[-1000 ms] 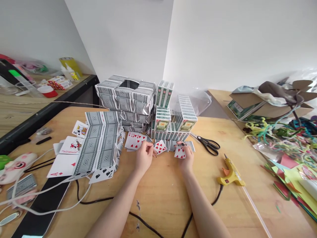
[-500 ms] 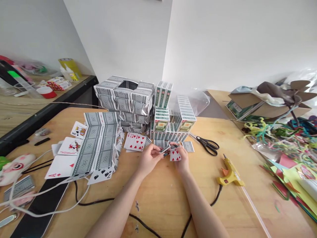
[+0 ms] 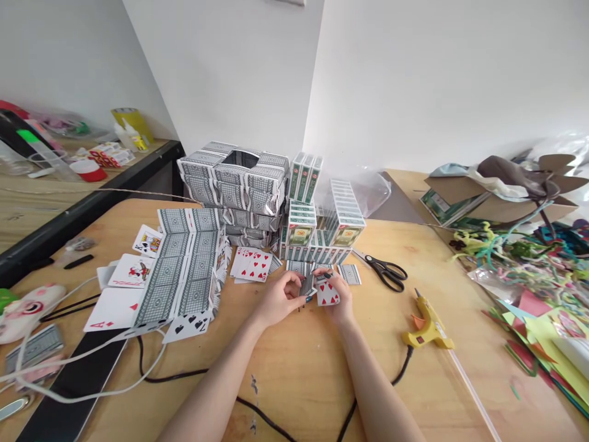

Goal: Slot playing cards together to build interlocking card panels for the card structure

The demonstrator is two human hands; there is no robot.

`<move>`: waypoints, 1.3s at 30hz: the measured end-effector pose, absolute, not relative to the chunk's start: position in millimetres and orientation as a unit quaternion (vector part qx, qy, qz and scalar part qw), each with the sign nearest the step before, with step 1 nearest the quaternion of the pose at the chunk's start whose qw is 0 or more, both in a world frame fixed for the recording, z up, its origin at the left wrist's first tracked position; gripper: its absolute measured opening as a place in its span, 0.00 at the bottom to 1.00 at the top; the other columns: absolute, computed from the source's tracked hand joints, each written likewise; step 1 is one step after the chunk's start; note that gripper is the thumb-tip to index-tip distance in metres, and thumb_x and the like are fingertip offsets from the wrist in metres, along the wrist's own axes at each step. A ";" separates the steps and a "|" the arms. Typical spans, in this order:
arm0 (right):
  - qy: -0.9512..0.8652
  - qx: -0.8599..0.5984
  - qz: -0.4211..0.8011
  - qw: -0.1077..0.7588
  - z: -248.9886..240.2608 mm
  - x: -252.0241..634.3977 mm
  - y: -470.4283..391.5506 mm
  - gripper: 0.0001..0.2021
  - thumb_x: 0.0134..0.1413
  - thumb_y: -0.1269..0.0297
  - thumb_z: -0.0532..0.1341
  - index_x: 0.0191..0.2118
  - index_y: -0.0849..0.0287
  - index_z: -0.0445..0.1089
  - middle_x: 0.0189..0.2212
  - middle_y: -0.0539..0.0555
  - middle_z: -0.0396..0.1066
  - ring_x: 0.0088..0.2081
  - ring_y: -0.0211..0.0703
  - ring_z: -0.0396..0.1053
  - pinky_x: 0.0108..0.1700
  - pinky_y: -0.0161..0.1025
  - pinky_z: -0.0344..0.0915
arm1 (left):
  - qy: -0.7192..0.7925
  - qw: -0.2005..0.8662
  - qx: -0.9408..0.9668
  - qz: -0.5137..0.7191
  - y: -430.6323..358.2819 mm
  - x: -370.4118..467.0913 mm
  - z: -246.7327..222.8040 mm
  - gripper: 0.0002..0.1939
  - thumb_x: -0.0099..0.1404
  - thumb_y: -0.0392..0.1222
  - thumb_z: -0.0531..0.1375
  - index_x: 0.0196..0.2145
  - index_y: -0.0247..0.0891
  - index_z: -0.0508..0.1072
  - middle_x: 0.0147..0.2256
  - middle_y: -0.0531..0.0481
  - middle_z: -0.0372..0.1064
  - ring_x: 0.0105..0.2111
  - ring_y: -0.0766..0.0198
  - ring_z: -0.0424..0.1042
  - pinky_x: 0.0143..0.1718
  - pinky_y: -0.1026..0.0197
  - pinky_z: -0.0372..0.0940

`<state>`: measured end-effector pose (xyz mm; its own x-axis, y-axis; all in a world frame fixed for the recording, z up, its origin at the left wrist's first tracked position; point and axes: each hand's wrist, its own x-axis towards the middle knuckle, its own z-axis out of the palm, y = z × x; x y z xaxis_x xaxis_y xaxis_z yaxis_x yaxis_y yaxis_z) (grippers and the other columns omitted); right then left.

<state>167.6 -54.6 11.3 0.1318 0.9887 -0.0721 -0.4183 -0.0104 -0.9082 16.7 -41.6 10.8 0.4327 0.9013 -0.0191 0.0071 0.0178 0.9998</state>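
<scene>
Head view: seeing left hand pinched nearly closed on a grey-patterned, white-edged paper card; right hand curled closed on a white paper card with red hearts, both cards over the pale wooden surface. Could crease or drop the grey one if pinching too hard or near an edge; could nudge grey-backed paper cards lying just beyond if reaching carelessly. Counting two hands, one yellow plastic glue gun, one pair of black-handled metal scissors, three slim green-and-white boxes upright on top of others; can't tell total loose cards
</scene>
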 end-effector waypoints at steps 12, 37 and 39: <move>-0.333 -0.407 0.561 0.639 14.9 164.0 -55.4 0.16 0.46 0.49 0.55 0.31 0.57 0.69 0.27 0.53 0.70 0.26 0.43 0.67 0.29 0.39 0.62 | 0.370 0.608 0.630 0.310 -41.6 8.7 21.8 0.06 0.53 0.39 0.56 0.25 0.36 0.60 0.20 0.58 0.57 0.20 0.73 0.59 0.21 0.69 0.55; -0.475 -0.455 0.450 0.604 14.6 153.2 -58.3 0.12 0.43 0.59 0.62 0.36 0.55 0.67 0.36 0.54 0.71 0.38 0.46 0.67 0.41 0.43 0.64 | 0.383 0.498 0.712 0.314 -46.2 16.9 23.2 0.08 0.53 0.39 0.55 0.22 0.36 0.58 0.22 0.55 0.55 0.23 0.71 0.55 0.23 0.68 0.53; -0.488 -0.459 0.454 0.587 12.9 153.9 -58.1 0.13 0.41 0.60 0.63 0.37 0.55 0.69 0.38 0.54 0.71 0.38 0.46 0.67 0.41 0.44 0.64 | 0.390 0.491 0.710 0.321 -46.2 17.5 21.5 0.08 0.53 0.39 0.55 0.21 0.36 0.58 0.22 0.56 0.54 0.23 0.71 0.55 0.22 0.68 0.53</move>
